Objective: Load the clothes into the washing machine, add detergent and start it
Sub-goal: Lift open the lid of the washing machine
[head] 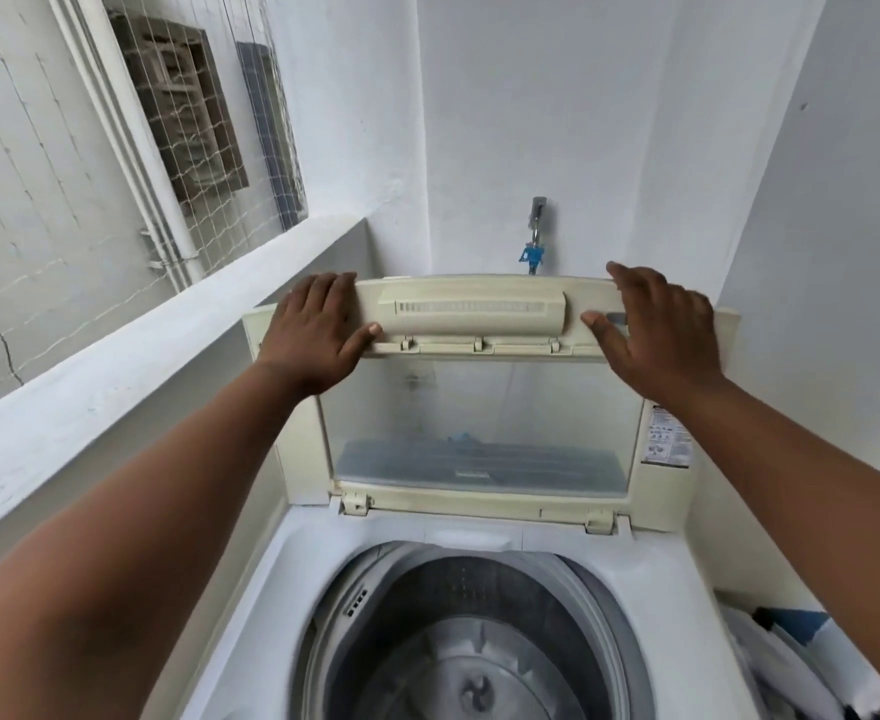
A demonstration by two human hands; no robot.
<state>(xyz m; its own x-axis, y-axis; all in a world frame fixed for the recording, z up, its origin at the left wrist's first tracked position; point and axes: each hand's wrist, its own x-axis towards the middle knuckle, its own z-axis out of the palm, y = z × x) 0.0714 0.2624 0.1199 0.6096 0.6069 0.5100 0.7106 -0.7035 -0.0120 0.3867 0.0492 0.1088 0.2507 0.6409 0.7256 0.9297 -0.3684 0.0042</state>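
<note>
Yellowed plastic, dull metal, chalky paint
The lid (471, 314) is matt cream plastic round a cloudy clear pane (479, 418); the washer top (651, 579) is smooth white plastic, the drum (453, 579) grey perforated metal, the wall (557, 122) matt paint.

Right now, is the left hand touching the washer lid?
Touching. Head view: left hand grips the lid at its top corner, thumb against its face.

Lid (471, 309) yellowed cream with clear window (479, 418), washer top (651, 579) white, drum (458, 615) grey, tap fitting (531, 254) blue, walls (557, 122) white, clothes (791, 646) white with blue and black patches.
</note>
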